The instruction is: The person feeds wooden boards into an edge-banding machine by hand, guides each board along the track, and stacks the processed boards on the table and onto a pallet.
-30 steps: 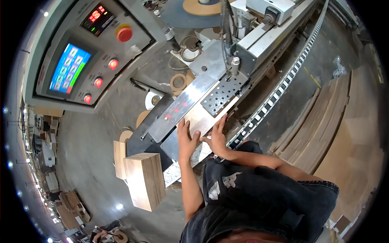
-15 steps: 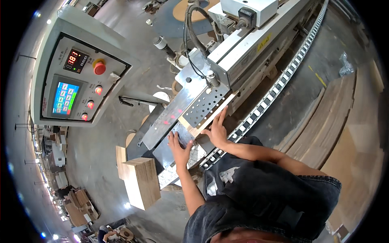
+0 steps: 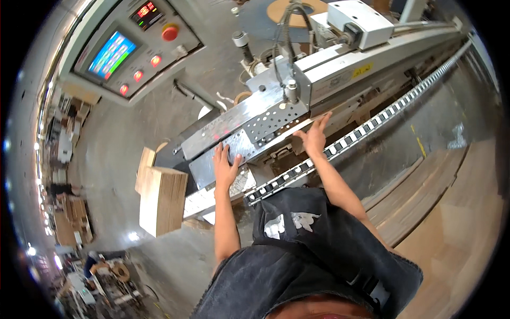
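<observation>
My left hand (image 3: 226,166) lies flat with fingers spread on the grey metal infeed table (image 3: 210,162) of a long woodworking machine (image 3: 340,69). Farther right, my right hand (image 3: 316,135) presses with spread fingers against a pale wooden panel (image 3: 289,139). Only a thin strip of that panel shows under the perforated metal plate (image 3: 265,125). Neither hand grips anything.
A chain-link feed track (image 3: 372,125) runs diagonally to the upper right. A control panel (image 3: 133,48) with a colour screen and red buttons stands at upper left. A stack of wooden boards (image 3: 162,199) sits left of me; more flat panels (image 3: 451,202) lie at right.
The pale panel has slid right, under the perforated plate, until only a strip shows. My right hand followed it right; my left hand stayed on the infeed table.
</observation>
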Available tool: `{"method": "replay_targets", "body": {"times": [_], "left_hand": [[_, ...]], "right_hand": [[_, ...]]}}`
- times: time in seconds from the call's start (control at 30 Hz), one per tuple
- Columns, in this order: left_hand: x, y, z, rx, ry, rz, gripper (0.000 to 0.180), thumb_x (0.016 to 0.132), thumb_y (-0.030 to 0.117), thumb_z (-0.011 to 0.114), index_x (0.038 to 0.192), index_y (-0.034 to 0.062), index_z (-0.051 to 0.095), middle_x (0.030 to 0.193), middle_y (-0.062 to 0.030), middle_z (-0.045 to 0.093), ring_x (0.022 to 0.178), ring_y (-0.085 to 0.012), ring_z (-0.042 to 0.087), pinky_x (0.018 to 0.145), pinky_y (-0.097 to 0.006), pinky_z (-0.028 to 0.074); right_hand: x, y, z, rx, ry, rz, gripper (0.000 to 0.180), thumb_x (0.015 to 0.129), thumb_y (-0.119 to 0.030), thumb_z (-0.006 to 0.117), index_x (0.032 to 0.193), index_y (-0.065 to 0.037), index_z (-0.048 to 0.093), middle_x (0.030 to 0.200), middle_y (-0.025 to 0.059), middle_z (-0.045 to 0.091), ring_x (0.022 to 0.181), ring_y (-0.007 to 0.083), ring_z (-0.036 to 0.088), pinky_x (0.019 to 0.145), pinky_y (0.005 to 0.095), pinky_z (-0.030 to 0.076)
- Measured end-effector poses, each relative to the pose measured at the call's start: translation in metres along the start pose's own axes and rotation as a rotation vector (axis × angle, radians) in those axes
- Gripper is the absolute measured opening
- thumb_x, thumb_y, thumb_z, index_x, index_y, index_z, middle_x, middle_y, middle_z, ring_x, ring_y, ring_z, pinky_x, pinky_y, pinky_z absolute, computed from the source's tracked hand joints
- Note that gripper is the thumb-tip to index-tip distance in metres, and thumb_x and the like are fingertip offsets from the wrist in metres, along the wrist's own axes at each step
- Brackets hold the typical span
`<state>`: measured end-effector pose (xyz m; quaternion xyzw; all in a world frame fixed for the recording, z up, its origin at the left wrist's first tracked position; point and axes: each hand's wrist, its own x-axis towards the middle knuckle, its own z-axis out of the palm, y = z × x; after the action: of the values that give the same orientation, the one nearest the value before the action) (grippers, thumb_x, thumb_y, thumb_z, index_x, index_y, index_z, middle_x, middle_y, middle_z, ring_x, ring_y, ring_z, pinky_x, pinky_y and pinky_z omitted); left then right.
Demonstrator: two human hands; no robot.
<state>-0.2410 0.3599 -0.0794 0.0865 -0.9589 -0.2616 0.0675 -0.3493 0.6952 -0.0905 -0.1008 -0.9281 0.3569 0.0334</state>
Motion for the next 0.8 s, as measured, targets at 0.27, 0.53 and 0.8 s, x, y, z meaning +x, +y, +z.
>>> {"method": "replay_targets", "body": {"times": [0.27, 0.53, 0.8], "left_hand": [[0.0, 0.012, 0.018, -0.078, -0.099, 0.089, 0.08, 0.099, 0.055, 0.063, 0.151, -0.0037, 0.049, 0.164, -0.0298, 0.037, 0.156, -0.0454, 0.028, 0.127, -0.053, 0.024], [-0.082, -0.011, -0.129, -0.339, -0.117, -0.152, 0.054, 0.098, 0.035, 0.073, 0.141, 0.0051, 0.062, 0.142, -0.0235, 0.061, 0.132, -0.0406, 0.058, 0.112, -0.046, 0.046], [-0.148, -0.15, -0.255, 0.052, 0.439, -0.23, 0.064, 0.089, 0.036, 0.079, 0.143, 0.0093, 0.059, 0.154, -0.0251, 0.047, 0.146, -0.044, 0.041, 0.12, -0.051, 0.037]], "right_hand": [[0.065, 0.113, -0.004, -0.259, 0.176, -0.046, 0.112, 0.09, -0.067, 0.071, 0.152, 0.019, 0.035, 0.163, 0.0418, 0.025, 0.155, 0.0512, 0.023, 0.125, 0.0518, 0.029], [-0.075, -0.024, 0.031, -0.028, -0.185, -0.192, 0.038, 0.101, -0.038, 0.07, 0.113, -0.003, 0.075, 0.104, 0.0167, 0.077, 0.096, 0.037, 0.073, 0.084, 0.0457, 0.056], [-0.17, -0.088, 0.102, -0.072, -0.493, -0.46, 0.036, 0.098, -0.042, 0.07, 0.11, -0.009, 0.077, 0.095, 0.0131, 0.078, 0.09, 0.0338, 0.073, 0.081, 0.0432, 0.056]]}}
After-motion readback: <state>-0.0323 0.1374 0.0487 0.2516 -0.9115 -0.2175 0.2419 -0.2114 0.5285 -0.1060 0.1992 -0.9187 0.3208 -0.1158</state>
